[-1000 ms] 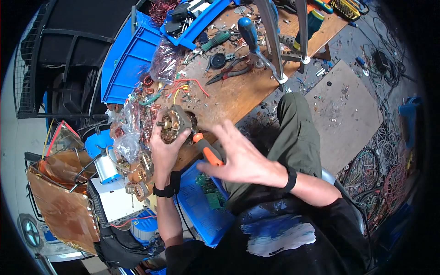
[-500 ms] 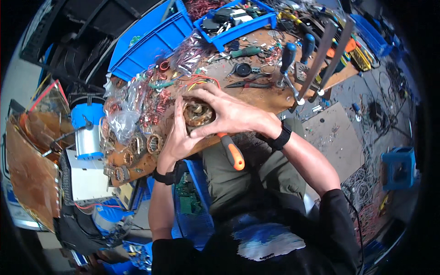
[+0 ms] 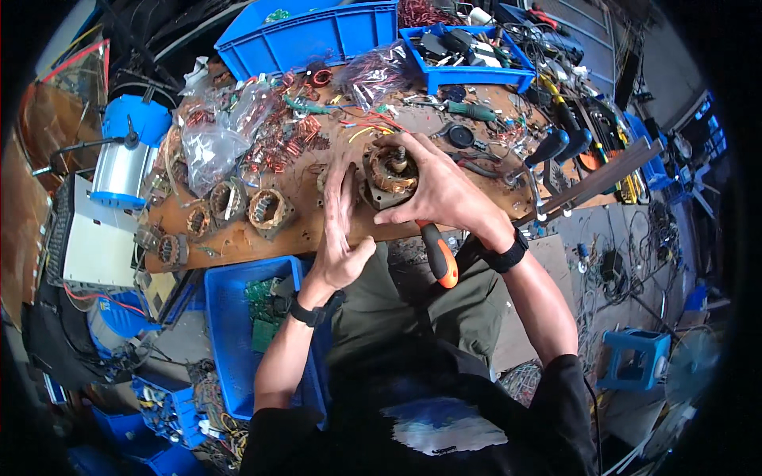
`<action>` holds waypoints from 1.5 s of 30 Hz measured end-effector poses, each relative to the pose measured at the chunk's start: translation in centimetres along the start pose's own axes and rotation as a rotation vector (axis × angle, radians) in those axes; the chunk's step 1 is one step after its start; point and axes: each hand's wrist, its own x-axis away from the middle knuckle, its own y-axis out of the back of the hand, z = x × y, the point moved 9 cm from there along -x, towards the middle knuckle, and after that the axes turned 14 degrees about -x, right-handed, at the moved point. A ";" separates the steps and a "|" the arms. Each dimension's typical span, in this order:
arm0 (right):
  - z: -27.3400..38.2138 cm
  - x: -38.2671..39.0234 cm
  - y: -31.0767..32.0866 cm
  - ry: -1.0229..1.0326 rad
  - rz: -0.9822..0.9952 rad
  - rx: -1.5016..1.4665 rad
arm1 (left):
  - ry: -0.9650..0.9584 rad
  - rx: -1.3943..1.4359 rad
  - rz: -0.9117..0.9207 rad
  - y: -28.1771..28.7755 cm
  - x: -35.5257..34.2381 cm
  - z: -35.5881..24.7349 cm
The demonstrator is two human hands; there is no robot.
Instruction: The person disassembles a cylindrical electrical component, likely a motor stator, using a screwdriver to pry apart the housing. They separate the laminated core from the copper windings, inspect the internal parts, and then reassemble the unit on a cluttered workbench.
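My right hand (image 3: 451, 189) is curled around a motor stator (image 3: 387, 181), a copper-wound ring with a dark squarish frame. A metal shaft (image 3: 400, 157) stands up out of its middle. Thumb and fingers press the stator from the right, near the bench's front edge. Just to its left is my left hand (image 3: 341, 238), edge-on, fingers stretched out with nothing in them. Below my right hand an orange and black tool handle (image 3: 441, 260) juts over the edge; its far end is hidden. More stators, such as one with a round opening (image 3: 267, 209), lie left along the wooden bench (image 3: 238, 251).
Copper coil scraps (image 3: 274, 147) and a clear plastic bag (image 3: 213, 155) lie at the left. Blue bins (image 3: 309, 36) line the back. Pliers (image 3: 476, 165) and a green-handled screwdriver (image 3: 470, 111) lie right; upright metal bars (image 3: 595, 184) stand beyond. A blue crate (image 3: 226, 341) sits below the bench.
My left hand has come off the stator and straightened its fingers. My right hand keeps hold of the stator, where the shaft now shows. The whole view has shifted.
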 end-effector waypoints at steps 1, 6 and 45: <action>0.0 -0.2 -0.2 0.000 0.005 0.030 | 0.012 0.002 -0.048 0.1 0.9 0.4; 0.7 -0.4 -0.7 -0.014 0.025 0.073 | 0.086 0.044 -0.145 0.8 4.2 2.5; -9.6 39.8 12.1 -0.261 -1.203 -1.684 | 0.439 -0.392 0.069 2.2 17.5 9.7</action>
